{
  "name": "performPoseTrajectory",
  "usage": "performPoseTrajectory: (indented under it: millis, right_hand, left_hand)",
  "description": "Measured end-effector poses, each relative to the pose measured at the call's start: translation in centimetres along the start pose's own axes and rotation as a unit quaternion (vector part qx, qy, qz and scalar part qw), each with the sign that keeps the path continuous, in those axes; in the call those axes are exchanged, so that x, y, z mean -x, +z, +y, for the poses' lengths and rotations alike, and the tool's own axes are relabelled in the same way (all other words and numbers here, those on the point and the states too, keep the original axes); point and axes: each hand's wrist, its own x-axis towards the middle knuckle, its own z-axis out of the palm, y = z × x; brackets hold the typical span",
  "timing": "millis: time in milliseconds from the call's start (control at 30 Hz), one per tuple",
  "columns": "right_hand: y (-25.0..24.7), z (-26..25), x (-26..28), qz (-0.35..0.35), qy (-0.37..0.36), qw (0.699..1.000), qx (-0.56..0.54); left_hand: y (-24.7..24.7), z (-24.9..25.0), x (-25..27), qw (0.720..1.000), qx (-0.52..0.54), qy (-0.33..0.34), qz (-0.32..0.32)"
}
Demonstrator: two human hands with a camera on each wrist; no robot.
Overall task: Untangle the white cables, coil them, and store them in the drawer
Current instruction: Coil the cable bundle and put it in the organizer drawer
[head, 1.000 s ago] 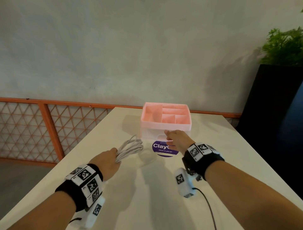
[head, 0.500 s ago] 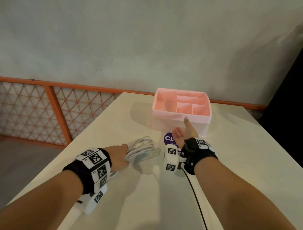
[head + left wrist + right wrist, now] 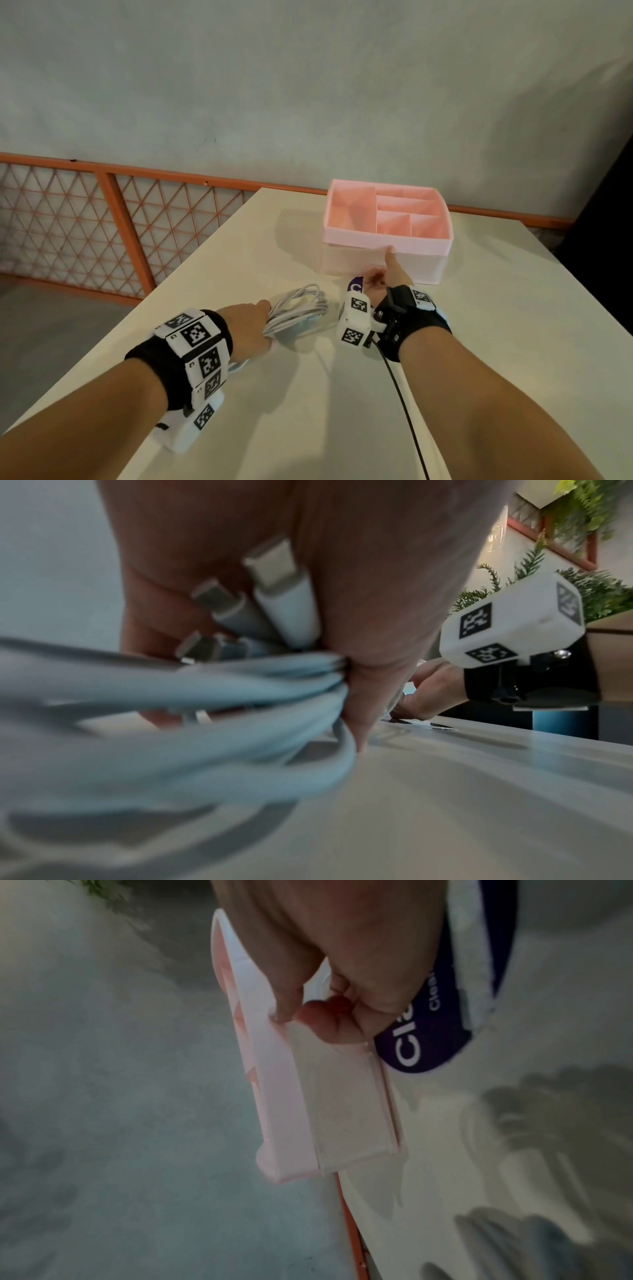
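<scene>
Plaster wall (image 3: 308, 85), pale and mottled, fills the room beyond both hands, with an orange lattice railing (image 3: 102, 222) running along its foot, far past the left fingertips. Below it a cream table (image 3: 342, 394) stretches under both forearms and out ahead of the fingers. Ahead of the right fingers stands a pink organiser box (image 3: 387, 222), its top split into open compartments, with a pale drawer (image 3: 424, 269) closed in its front. The right hand (image 3: 383, 284) reaches to that front: the thumb tip presses on the pink rim above the drawer while the other fingers curl under, at the drawer's upper edge, as the right wrist view shows. Under that palm lies a purple round sticker (image 3: 428, 1042), flat on the table. The left hand (image 3: 246, 325) has its fingers clamped round a bundle of coiled white cables (image 3: 298, 308), whose loops spill forward past the knuckles onto the table, near the right wrist. Tucked against the left palm, several plug ends (image 3: 274, 588) stick out behind the fingers.
</scene>
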Motion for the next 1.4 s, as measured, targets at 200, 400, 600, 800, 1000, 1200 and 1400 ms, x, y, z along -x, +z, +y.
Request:
performPoseTrajectory:
  millis: [200,400,600,800,1000,1200,1400]
  right_hand:
    - [0.6,0.9,1.1,-0.014,-0.028,0.999,-0.007]
    - [-0.2,0.7,2.8,-0.036,-0.015,0.999,0.022]
    - [-1.4,1.0,4.7,-0.053,0.008,0.997,0.048]
    - [-2.0,1.4,5.7,-0.051,0.009,0.996,0.074]
    - [-3.3,0.4,6.4,-0.07,0.014,0.99,0.122]
    - [-4.3,-0.4,7.6,-0.071,0.013,0.988,0.139]
    - [-5.0,-0.4,8.4,-0.076,0.018,0.986,0.146]
  left_hand:
    - [0.1,-0.1,-0.2,1.0,-0.007,-0.007,0.003]
    - [0.3,-0.1,-0.1,1.0,0.004,-0.004,0.009]
    - [-0.1,0.2,0.9,1.0,0.007,0.0,-0.004]
    - [0.0,-0.2,2.2,1.0,0.023,0.0,-0.003]
    - [-1.5,0.5,3.1,0.996,0.044,0.047,0.055]
    - [-3.5,1.9,2.5,0.992,0.049,0.053,0.106]
    - [-4.6,3.5,2.3,0.989,0.041,0.06,0.128]
